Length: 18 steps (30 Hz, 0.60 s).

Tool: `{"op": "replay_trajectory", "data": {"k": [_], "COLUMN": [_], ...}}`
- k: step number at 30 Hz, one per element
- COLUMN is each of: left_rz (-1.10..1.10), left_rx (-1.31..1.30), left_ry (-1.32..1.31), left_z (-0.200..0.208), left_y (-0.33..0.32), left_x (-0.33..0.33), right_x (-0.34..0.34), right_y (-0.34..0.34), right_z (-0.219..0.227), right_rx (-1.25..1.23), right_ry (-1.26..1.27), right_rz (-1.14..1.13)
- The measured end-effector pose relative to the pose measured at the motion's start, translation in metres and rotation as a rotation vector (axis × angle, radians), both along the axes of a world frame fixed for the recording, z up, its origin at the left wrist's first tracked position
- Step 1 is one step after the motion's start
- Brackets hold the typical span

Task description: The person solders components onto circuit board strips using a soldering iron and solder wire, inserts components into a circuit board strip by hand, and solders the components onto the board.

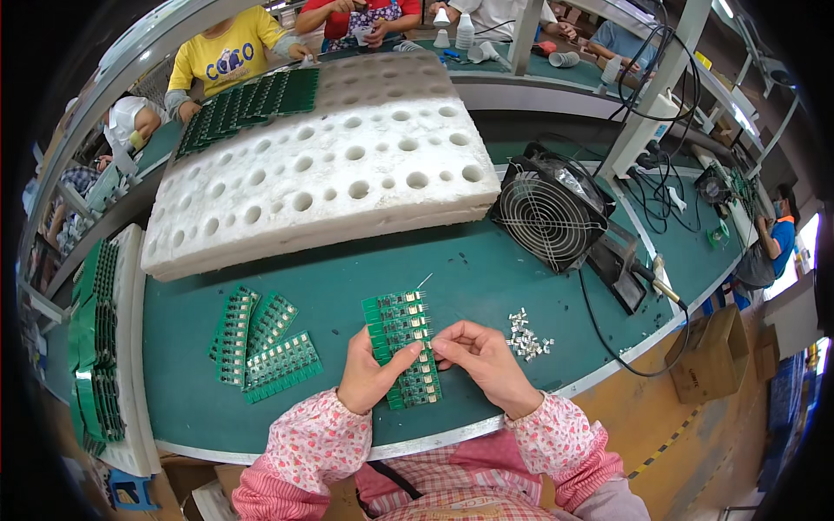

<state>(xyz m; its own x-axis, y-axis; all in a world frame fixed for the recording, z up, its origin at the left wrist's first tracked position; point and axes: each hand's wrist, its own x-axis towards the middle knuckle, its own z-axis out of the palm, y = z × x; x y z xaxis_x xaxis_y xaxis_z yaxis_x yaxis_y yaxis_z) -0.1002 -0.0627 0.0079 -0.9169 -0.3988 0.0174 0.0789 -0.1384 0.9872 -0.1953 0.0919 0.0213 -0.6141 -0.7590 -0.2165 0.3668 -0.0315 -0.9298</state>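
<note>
A green circuit board panel (pixel 406 317) with rows of small parts and thin pins along its right edge is held over the table. My left hand (pixel 373 369) is closed on its left side, thumb lying across the face. At the right edge of the panel, my right hand (pixel 486 360) is closed in a pinch by the pins; what sits between those fingertips is too small to make out. A loose pile of small silvery metal parts (pixel 526 337) lies just right of my right hand. Several more circuit board panels (pixel 282 360) lie overlapped to the left.
A thick white foam block (pixel 330 204) with round holes stands behind, carrying more green boards (pixel 252 108). Stacked boards (pixel 95 347) lean on foam at far left. A fan (pixel 552 213), a soldering iron (pixel 656 282) and its cable are at right. Other people work across the bench.
</note>
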Motion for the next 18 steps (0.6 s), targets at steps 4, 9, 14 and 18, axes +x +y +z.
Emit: {"op": "replay_trajectory", "data": {"k": [4,9,14,18], "left_rz": [0.010,0.026,0.049,0.054], "left_rx": [0.002,-0.020,-0.082,-0.048], "left_ry": [-0.003,0.003,0.005,-0.001], "left_z": [0.0006,0.0008,0.0013,0.0010], "left_y": [0.0012,0.0021,0.0047,0.0064], "left_x": [-0.0011,0.0000,0.0007,0.0001], "right_x": [-0.0011,0.0017,0.0063,0.0077], "right_y": [0.0006,-0.0015,-0.0024,-0.0036], "right_z": [-0.0010,-0.0045,-0.0054,-0.0083], "right_rx": [0.006,-0.016,-0.021,-0.045], "right_ry": [-0.007,-0.001,0.008,0.032], "right_rz": [0.001,-0.017,-0.050,-0.073]}}
